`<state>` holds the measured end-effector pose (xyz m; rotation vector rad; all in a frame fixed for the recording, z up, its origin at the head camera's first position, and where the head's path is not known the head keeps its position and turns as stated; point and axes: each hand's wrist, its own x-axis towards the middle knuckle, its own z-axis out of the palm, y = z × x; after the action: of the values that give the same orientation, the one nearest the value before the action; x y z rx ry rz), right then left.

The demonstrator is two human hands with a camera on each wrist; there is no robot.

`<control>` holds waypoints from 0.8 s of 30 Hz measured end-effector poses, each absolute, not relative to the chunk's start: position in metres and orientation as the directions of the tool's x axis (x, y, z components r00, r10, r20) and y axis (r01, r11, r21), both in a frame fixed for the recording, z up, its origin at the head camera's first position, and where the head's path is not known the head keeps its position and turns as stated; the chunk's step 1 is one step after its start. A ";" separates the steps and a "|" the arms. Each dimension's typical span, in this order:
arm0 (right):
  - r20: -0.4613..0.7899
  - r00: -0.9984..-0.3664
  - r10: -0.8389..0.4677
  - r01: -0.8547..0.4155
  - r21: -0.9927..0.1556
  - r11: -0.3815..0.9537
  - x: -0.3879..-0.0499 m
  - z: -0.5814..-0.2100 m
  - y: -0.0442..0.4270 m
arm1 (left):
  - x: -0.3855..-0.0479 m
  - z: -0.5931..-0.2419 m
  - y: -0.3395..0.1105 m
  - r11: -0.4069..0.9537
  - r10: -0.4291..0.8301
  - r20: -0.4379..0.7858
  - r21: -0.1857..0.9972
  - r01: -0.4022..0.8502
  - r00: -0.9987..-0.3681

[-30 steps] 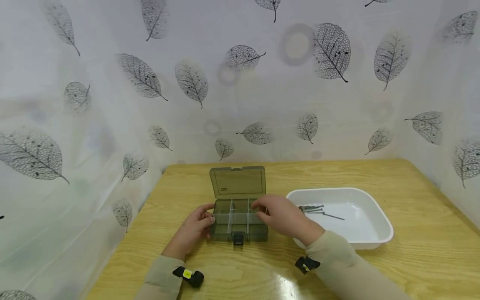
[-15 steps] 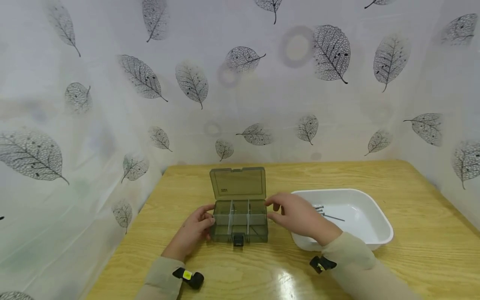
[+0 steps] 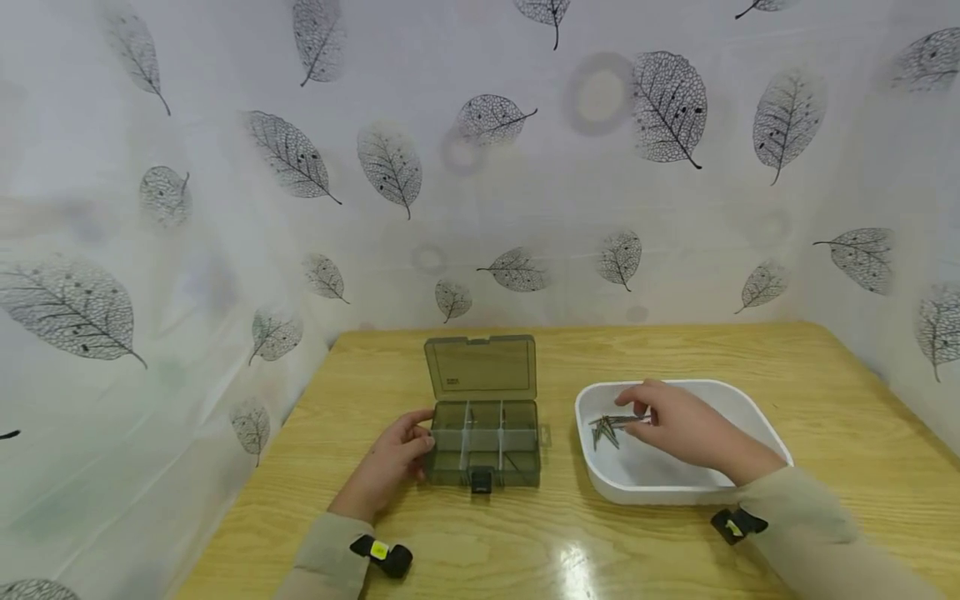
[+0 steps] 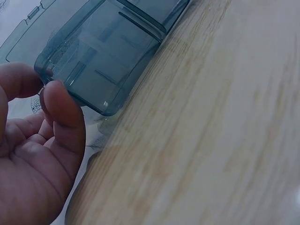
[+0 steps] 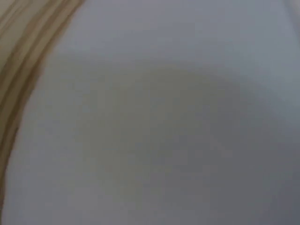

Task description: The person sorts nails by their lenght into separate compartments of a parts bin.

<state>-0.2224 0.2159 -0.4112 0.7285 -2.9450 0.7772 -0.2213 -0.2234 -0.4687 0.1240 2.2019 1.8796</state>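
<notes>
A smoky translucent compartment box (image 3: 446, 478) stands with its lid (image 3: 483, 367) raised. My left hand (image 3: 393, 454) grips the box's left side; in the left wrist view, the thumb and forefinger of that hand (image 4: 42, 154) pinch a corner of the box (image 4: 105, 70). One thin dark piece (image 3: 517, 463) lies in the front right compartment. Over the white tray (image 3: 652, 493), my right hand (image 3: 690, 429) has thumb and forefinger apart beside a heap of screws (image 3: 606, 429). Whether its fingertips touch a screw cannot be made out. The right wrist view holds only blurred white tray (image 5: 150, 37).
Both the box and the tray rest on a wooden table (image 3: 517, 542), the tray to the right of the box. A leaf-patterned white curtain (image 3: 525, 192) hangs behind the table and along its sides.
My right hand has moved right from the box's right compartments to over the screws in the tray. A thin dark piece now shows in the front right compartment. The left hand stays on the box.
</notes>
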 end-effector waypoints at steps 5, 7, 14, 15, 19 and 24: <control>0.088 -0.893 -0.441 -0.437 -0.402 0.804 -0.226 -0.420 0.250 | -0.221 -0.468 -0.223 0.172 0.221 -0.128 0.981 -0.091 -0.967; 0.085 -0.888 -0.452 -0.447 -0.385 0.807 -0.227 -0.424 0.261 | -0.221 -0.467 -0.223 0.172 0.222 -0.128 0.981 -0.090 -0.967; 0.060 -0.882 -0.468 -0.457 -0.357 0.815 -0.230 -0.438 0.275 | -0.222 -0.468 -0.223 0.166 0.216 -0.125 0.982 -0.090 -0.968; 0.053 -0.881 -0.470 -0.456 -0.357 0.815 -0.230 -0.439 0.276 | -0.222 -0.468 -0.223 0.166 0.214 -0.126 0.982 -0.091 -0.969; 0.036 -0.882 -0.469 -0.448 -0.366 0.815 -0.231 -0.443 0.274 | -0.222 -0.470 -0.223 0.168 0.214 -0.130 0.981 -0.095 -0.968; 0.009 -0.891 -0.455 -0.419 -0.403 0.814 -0.230 -0.447 0.271 | -0.223 -0.470 -0.224 0.161 0.218 -0.131 0.982 -0.097 -0.967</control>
<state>-0.2305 0.2715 -0.4467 0.7428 -3.0753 0.6499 -0.2226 -0.2239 -0.4702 0.1178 2.1955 1.8871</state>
